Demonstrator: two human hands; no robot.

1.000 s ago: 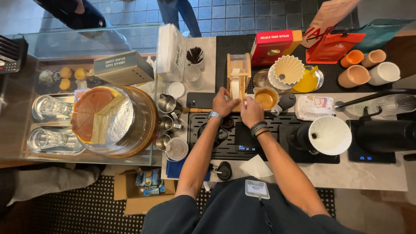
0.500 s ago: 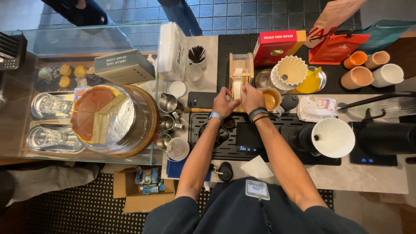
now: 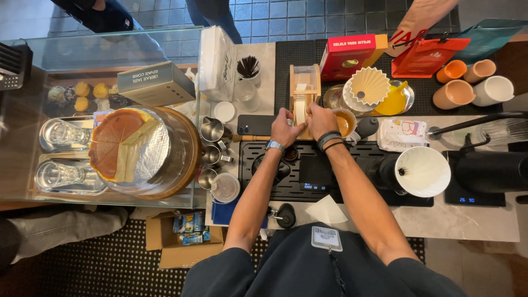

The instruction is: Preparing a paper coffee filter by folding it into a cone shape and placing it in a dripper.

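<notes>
a wooden holder w/ a roll of pale paper or tape (image 3: 301,102) stands upright near the back of the counter, and both hands meet at its front end. left hand (image 3: 286,127) and right hand (image 3: 320,120) are close together, fingers pinched at the roll's near edge; can't tell exactly what they grip. just right of the holder sits a cup of brown liquid (image 3: 345,122), touching or nearly touching the right hand. a black drip tray w/ scale (image 3: 313,179) lies just in front of the holder; small steel pitchers (image 3: 212,144) stand to its left. judged risks: a sideways tug could tip the narrow holder, or the right wrist could knock the cup and spill it onto the scale.
</notes>
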